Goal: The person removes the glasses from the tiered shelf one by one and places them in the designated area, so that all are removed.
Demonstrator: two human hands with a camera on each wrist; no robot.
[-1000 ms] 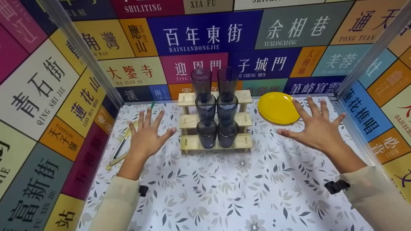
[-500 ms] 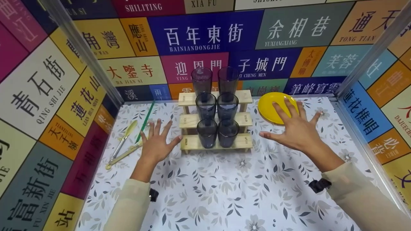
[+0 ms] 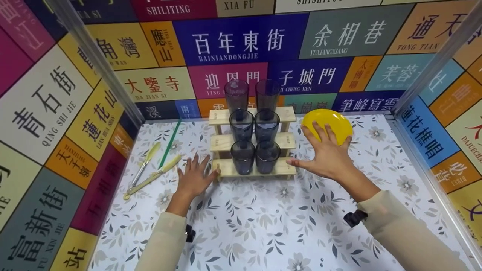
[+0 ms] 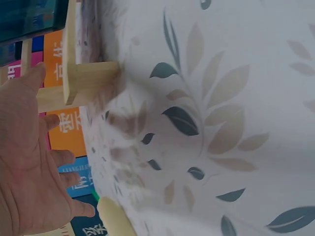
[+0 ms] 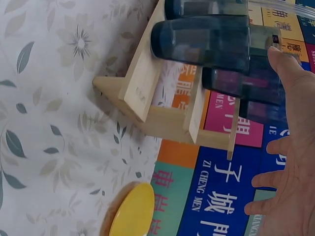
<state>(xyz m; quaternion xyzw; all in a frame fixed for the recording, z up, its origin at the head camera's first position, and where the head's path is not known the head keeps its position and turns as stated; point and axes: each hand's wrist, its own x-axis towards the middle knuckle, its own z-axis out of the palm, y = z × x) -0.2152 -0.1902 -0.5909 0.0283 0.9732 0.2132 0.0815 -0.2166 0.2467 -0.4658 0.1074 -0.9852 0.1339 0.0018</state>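
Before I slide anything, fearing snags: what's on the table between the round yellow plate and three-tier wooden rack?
Nothing; the right wrist view shows bare floral tabletop between plate and rack.

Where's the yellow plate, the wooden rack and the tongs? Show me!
Yellow plate (image 3: 342, 126): head view, on its bare right side.
Wooden rack (image 3: 220, 142): head view, left end of its middle shelf.
Tongs (image 3: 155, 175): head view, on the lower prong.

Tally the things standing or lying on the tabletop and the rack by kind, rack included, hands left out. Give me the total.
Dark glasses: 6
Three-step wooden rack: 1
Yellow plate: 1
Tongs: 1
Thin green stick: 1
Total: 10
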